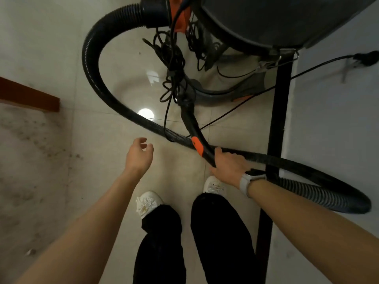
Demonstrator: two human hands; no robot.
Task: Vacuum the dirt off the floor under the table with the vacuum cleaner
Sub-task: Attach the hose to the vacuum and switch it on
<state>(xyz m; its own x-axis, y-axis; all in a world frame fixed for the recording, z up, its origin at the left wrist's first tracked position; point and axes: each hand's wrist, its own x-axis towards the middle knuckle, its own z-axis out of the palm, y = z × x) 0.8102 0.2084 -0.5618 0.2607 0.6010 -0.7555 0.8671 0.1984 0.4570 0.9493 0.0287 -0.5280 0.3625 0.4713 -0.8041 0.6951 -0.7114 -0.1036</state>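
Note:
The vacuum cleaner's dark drum point(266, 21) stands at the top right on the tiled floor. Its black ribbed hose point(92, 64) loops left from the drum, crosses in front of me and curls away at the lower right. A black curved handle pipe with an orange slider point(197, 144) rises from the hose. My right hand point(227, 165), with a white watch on the wrist, grips the lower end of that pipe. My left hand point(139, 154) hovers beside it with loosely curled fingers, holding nothing. Dirt specks point(41, 140) dot the floor at the left.
A tangled black power cord point(174, 64) hangs by the drum, and a plug point(365, 58) sits in the right wall. A black skirting strip point(276, 130) runs along that wall. A brown wooden piece point(28, 97) juts in at left. My white shoes point(147, 202) stand below.

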